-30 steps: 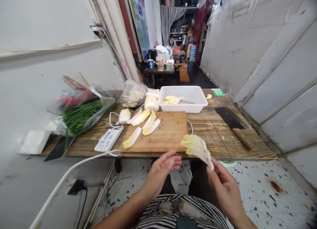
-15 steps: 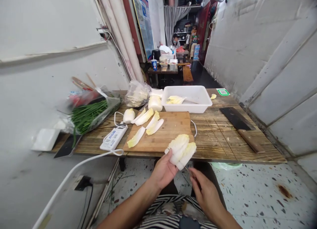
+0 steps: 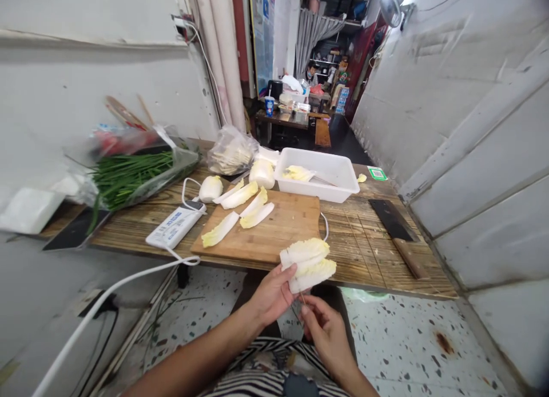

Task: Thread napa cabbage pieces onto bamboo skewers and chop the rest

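My left hand (image 3: 274,294) pinches two pale napa cabbage leaves (image 3: 306,262), one overlapping the other, just off the front edge of the cutting board. Below them, my right hand (image 3: 323,325) is closed on a thin wooden skewer (image 3: 303,298) whose upper end meets the base of the leaves. How far it goes into them I cannot tell. On the wooden cutting board (image 3: 291,217) lie several loose cabbage leaves (image 3: 257,215), yellow at the tips. Two cut cabbage pieces, a larger one (image 3: 261,174) and a smaller one (image 3: 211,189), sit behind and left of the board.
A white plastic tub (image 3: 337,192) holds skewered leaves. Bare skewers (image 3: 360,242) and a cleaver (image 3: 390,219) lie to the right. At left are a power strip (image 3: 175,225), bagged green chives (image 3: 132,177) and a bag of pale strips (image 3: 231,151). A person (image 3: 311,72) sits far back.
The leaves have turned so their tips point more to the right. My right hand has come left and closer under them with the skewer. The view has shifted.
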Demonstrator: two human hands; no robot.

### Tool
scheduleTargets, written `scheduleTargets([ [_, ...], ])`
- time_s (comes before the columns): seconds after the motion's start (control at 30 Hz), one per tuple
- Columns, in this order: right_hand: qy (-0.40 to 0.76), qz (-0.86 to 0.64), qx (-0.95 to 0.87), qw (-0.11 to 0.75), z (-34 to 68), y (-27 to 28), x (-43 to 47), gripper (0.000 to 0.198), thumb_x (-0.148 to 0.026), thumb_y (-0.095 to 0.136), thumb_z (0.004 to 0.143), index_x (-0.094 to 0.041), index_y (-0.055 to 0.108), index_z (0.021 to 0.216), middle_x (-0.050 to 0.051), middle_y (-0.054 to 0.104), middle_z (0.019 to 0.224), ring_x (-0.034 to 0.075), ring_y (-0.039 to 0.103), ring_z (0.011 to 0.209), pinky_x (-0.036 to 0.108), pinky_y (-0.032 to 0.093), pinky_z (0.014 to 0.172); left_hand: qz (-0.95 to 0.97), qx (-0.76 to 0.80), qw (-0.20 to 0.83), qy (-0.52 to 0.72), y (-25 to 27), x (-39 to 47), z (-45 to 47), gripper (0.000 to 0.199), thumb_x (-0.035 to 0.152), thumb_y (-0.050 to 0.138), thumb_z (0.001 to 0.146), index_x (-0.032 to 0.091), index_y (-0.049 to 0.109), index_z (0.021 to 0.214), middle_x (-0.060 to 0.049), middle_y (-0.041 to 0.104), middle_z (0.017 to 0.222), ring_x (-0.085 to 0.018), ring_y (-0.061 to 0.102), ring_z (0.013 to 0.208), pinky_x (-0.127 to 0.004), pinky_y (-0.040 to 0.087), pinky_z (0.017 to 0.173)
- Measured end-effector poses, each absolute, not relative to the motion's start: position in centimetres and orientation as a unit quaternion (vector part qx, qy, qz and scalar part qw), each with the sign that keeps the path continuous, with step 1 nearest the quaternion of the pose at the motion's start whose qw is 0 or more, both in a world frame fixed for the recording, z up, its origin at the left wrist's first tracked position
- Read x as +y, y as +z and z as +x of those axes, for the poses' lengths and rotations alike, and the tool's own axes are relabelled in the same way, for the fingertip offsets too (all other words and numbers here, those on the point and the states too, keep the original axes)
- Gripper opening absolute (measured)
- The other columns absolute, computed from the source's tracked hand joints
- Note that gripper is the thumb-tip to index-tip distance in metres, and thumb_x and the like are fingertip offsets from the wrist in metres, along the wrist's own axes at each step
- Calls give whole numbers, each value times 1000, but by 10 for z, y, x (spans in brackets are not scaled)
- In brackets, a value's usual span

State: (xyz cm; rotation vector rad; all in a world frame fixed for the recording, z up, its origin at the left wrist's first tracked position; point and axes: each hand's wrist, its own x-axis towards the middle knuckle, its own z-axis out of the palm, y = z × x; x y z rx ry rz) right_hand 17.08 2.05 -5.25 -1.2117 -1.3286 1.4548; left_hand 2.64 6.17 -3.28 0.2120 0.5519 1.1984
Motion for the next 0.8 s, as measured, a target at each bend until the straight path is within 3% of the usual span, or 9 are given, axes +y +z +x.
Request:
scheduleTargets([
  [0.1, 600, -456, -472, 457, 174, -44, 34, 28, -37, 67, 77, -20, 65, 99, 6, 66, 99, 18, 60, 90, 27, 48, 79, 126, 249, 786, 552, -27, 64, 25, 42, 16, 60, 83, 11, 52, 123, -16, 65, 113, -25, 65, 100, -37, 51, 90],
  [0.27, 665, -397, -382, 505, 171, -39, 52, 45, -40, 71, 73, -23, 61, 113, 7, 65, 111, 23, 58, 104, 40, 43, 93, 143, 262, 794, 530, -22, 63, 26, 33, 20, 63, 81, 6, 61, 112, -17, 68, 106, -25, 65, 98, -37, 50, 92],
  [0.47, 684, -390, -309, 533, 162, -42, 52, 35, -27, 74, 71, -22, 66, 105, 5, 68, 107, 21, 58, 105, 41, 36, 101, 123, 297, 764, 560, -20, 64, 31, 35, 20, 66, 78, 7, 62, 110, -14, 70, 103, -24, 66, 95, -37, 51, 90],
  [0.8, 674, -392, -315, 541, 160, -32, 52, 43, -32, 71, 74, -21, 61, 114, 7, 67, 108, 22, 60, 101, 40, 41, 95, 132, 293, 767, 556, -21, 63, 36, 34, 20, 70, 75, 9, 64, 106, -14, 71, 100, -26, 65, 98, -39, 49, 92],
])
